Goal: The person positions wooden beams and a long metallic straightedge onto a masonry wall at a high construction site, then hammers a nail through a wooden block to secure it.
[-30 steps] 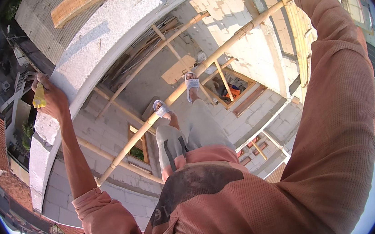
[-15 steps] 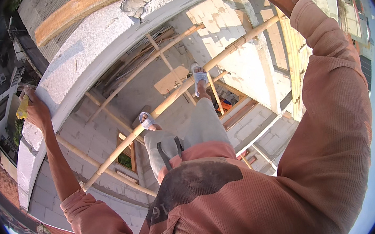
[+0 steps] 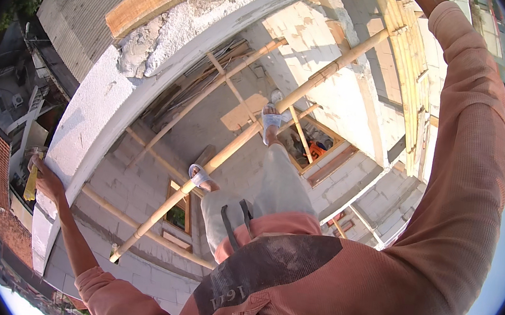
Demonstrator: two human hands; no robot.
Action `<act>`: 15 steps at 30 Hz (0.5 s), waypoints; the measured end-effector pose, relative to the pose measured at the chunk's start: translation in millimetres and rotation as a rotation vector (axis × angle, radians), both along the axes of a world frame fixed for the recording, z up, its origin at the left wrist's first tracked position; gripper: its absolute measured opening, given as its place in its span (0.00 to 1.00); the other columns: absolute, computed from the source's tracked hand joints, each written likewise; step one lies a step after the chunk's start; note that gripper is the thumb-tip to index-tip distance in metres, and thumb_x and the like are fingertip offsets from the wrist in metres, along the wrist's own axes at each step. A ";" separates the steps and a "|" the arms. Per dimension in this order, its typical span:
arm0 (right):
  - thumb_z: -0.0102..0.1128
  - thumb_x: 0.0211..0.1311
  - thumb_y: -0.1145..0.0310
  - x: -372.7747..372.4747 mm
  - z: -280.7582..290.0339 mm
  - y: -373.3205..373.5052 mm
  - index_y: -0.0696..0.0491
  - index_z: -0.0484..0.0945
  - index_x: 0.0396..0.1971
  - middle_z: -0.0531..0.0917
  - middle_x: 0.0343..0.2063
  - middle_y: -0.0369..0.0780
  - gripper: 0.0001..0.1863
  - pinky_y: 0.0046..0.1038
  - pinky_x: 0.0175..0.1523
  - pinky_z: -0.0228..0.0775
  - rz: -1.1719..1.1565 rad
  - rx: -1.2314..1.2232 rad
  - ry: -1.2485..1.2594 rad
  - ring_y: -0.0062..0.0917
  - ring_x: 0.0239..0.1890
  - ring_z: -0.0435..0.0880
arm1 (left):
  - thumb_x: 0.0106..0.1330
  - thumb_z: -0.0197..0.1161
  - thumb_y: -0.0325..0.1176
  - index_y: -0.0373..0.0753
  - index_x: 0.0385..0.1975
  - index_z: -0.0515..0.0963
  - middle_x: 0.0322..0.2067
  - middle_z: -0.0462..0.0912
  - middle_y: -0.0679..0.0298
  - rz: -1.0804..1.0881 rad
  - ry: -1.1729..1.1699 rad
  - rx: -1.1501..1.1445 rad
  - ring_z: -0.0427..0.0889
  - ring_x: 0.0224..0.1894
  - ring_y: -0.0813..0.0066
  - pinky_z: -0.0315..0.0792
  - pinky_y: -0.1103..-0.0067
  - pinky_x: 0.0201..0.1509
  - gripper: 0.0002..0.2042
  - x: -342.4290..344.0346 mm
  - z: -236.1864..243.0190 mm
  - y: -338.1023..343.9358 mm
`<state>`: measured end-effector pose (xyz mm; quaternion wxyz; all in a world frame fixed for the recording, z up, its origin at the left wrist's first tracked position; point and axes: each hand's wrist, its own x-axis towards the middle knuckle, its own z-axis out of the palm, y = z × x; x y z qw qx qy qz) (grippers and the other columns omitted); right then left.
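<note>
L hand (image 3: 48, 181) is gripping yellow item (image 3: 31, 185), prob. bracing on wall (image 3: 75, 133) right of fingers; R hand's off-view, can't tell grip; next move's prob. needing sure footing.

Left hand (image 3: 49, 182) at wall (image 3: 93, 107); feet (image 3: 271, 129) on pole (image 3: 235, 146).

One short row of pale, printed characters (image 3: 229, 299), apparently numerals, stands on the dark panel (image 3: 275, 263) across the front of the person's faded reddish shirt (image 3: 336, 295), in the lower part of the frame, a little left of centre. The row sits near the panel's lower edge, left of the shirt's neck opening, and slopes upward to the right. Right of centre, an orange thing (image 3: 314, 154) in the wood-framed opening (image 3: 335, 173) bears dark marks, too small to tell whether they are lettering.
</note>
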<state>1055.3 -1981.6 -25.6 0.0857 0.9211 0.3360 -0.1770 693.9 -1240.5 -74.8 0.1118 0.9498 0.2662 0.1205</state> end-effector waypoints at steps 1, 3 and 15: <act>0.69 0.52 0.47 5.5 -1.4 -5.7 0.61 0.54 0.69 0.59 0.67 0.55 0.52 0.50 0.74 0.46 0.007 -0.004 -0.003 0.47 0.73 0.54 | 0.77 0.45 0.51 0.36 0.52 0.77 0.48 0.82 0.47 0.006 0.011 0.010 0.81 0.49 0.46 0.72 0.59 0.49 0.24 -3.8 -2.7 7.2; 0.69 0.52 0.47 14.4 -7.6 -16.3 0.61 0.53 0.69 0.59 0.68 0.55 0.52 0.49 0.74 0.46 0.013 -0.011 0.001 0.47 0.73 0.54 | 0.77 0.43 0.53 0.37 0.52 0.77 0.48 0.81 0.48 0.011 0.060 0.030 0.80 0.49 0.46 0.72 0.58 0.51 0.25 -10.9 -3.3 21.8; 0.67 0.53 0.46 31.7 -6.2 -81.7 0.64 0.53 0.69 0.57 0.68 0.58 0.53 0.47 0.75 0.45 0.034 -0.086 0.023 0.49 0.73 0.53 | 0.76 0.46 0.54 0.30 0.52 0.76 0.46 0.81 0.45 0.025 0.076 0.020 0.80 0.47 0.46 0.71 0.58 0.51 0.28 -4.7 -1.4 17.8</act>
